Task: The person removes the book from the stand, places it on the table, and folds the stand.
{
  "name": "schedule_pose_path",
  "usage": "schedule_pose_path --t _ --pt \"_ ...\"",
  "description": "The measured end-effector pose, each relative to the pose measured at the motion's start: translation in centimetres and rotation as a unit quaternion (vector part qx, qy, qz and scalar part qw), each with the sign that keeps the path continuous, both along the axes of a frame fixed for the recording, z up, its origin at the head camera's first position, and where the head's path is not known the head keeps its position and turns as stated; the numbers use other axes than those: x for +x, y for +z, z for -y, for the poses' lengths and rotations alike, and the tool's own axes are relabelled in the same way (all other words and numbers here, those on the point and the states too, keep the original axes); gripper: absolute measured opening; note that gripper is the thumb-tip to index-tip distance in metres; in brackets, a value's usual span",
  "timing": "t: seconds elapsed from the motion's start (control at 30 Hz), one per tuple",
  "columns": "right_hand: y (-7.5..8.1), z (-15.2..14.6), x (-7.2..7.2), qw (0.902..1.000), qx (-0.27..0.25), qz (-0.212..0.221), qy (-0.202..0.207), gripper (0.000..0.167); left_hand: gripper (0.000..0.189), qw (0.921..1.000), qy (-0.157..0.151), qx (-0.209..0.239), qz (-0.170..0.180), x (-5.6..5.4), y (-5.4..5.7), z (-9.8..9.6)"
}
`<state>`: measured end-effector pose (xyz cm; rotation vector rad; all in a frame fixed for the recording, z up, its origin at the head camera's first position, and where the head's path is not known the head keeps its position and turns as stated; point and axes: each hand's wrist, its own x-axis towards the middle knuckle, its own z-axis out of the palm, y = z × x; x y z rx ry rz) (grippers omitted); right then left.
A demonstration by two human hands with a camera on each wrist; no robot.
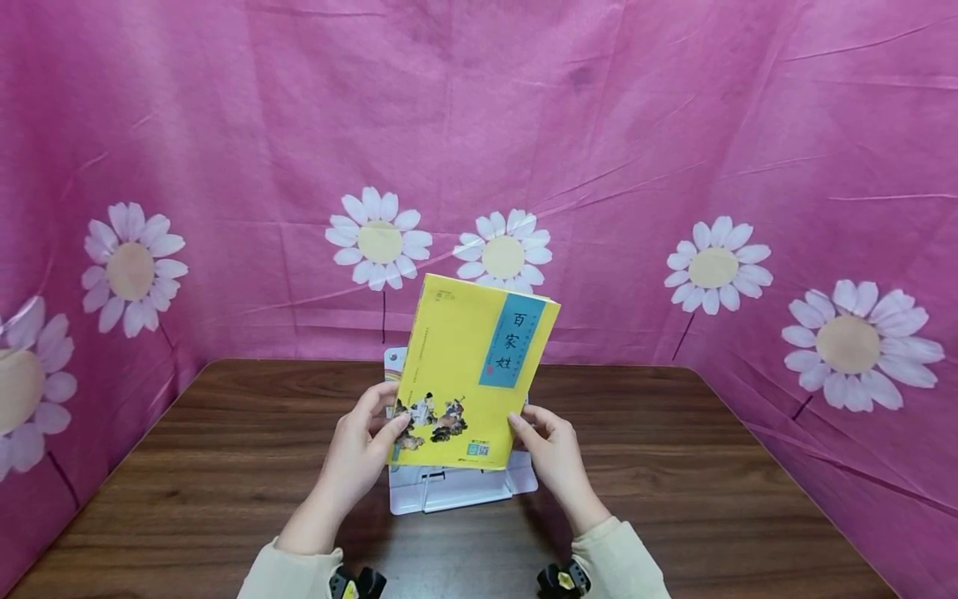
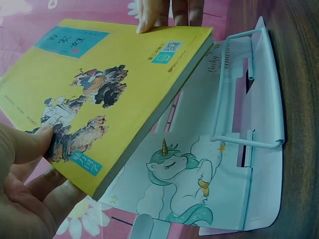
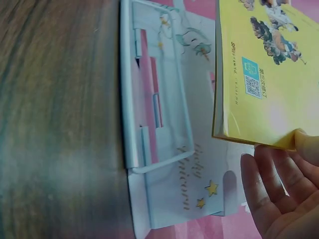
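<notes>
A yellow paperback book (image 1: 464, 358) with a blue title panel and a small painted scene is held up, tilted, by both hands. My left hand (image 1: 358, 441) grips its lower left edge, thumb on the cover and fingers behind. At the lower right edge my right hand (image 1: 552, 445) pinches it between thumb and fingers. Behind the book stands a white book stand (image 2: 199, 169) printed with a unicorn and stars, its upper part mostly hidden in the head view. A wire page holder (image 2: 219, 89) sticks out along the stand's lower ledge, and the book is apart from it.
The stand rests on a dark wood-grain table (image 1: 247, 449). A pink cloth (image 1: 599, 125) printed with white daisies hangs around the table's back and sides. Dark wrist devices (image 1: 358, 582) sit at both cuffs of the pale sleeves.
</notes>
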<state>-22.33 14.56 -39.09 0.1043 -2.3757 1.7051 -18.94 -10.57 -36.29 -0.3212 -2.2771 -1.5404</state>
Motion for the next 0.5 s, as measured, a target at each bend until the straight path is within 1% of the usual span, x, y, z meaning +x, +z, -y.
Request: schedule_pose_path --t 0.23,0.5 --pt "0.8 0.1 0.4 0.9997 -0.023 0.004 0.004 0.027 0.037 0.9999 -0.007 0.015 -0.002 0.1 0.1 0.1" --pt "1.3 0.0 0.5 0.9997 -0.024 0.007 -0.002 0.025 0.039 0.9996 -0.01 0.026 0.009 0.1 0.1 -0.1"
